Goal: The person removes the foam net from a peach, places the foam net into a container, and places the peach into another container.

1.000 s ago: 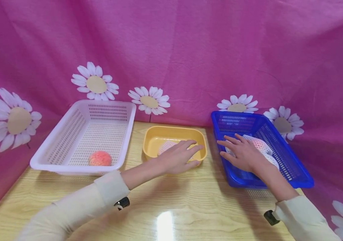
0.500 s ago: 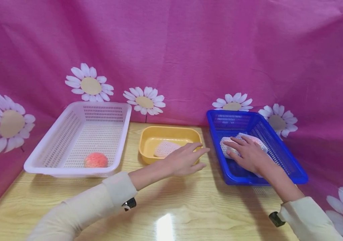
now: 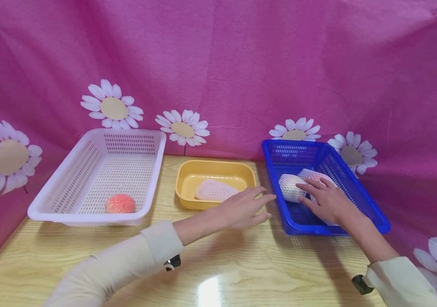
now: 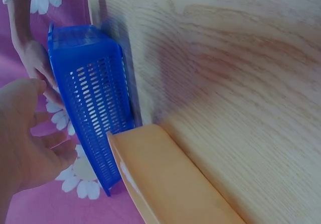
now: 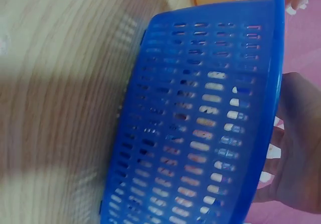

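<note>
My right hand reaches into the blue basket, fingers spread loosely over round fruits in white foam nets. One pale net-wrapped fruit lies left of the fingers, which overlap its right edge. A pinkish net-wrapped fruit lies behind it, partly hidden by the hand. My left hand hovers with relaxed fingers at the front right corner of the yellow tub, holding nothing. Inside the tub lies a flat foam net. In the right wrist view the basket's wall hides most of the fruit.
At the left stands a white basket with one unwrapped reddish-orange peach-like fruit near its front. All containers stand on a wooden table before a pink cloth printed with daisies.
My left hand has shifted right and toward me, uncovering more of the foam net. My right hand has moved right and slightly nearer, exposing more of the pale net-wrapped fruit.
</note>
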A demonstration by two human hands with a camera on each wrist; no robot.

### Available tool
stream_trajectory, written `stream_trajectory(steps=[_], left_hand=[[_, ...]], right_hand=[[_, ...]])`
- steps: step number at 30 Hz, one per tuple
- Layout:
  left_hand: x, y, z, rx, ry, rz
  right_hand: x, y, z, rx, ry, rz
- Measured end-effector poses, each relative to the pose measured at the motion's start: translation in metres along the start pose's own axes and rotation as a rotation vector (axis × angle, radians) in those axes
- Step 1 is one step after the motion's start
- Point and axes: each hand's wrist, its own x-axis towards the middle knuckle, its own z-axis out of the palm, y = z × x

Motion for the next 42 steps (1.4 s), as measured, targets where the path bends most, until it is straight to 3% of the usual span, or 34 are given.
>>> stream_trajectory(steps=[10, 22, 31, 42], left_hand=[[0.008, 0.011, 0.007, 0.029, -0.024, 0.017], [0.022, 0.026, 0.016, 0.139, 0.024, 0.116], [0.033, 0.032, 0.026, 0.27, 0.109, 0.202], [0.045, 0.034, 0.035, 0.315, 0.106, 0.268]], right_hand=[[-0.011, 0.014, 0.004, 0.069, -0.021, 0.023], [-0.02, 0.031, 0.002, 0.115, -0.017, 0.051], [-0.023, 0.039, 0.006, 0.159, -0.029, 0.107], [-0.027, 0.049, 0.013, 0.186, -0.045, 0.129]])
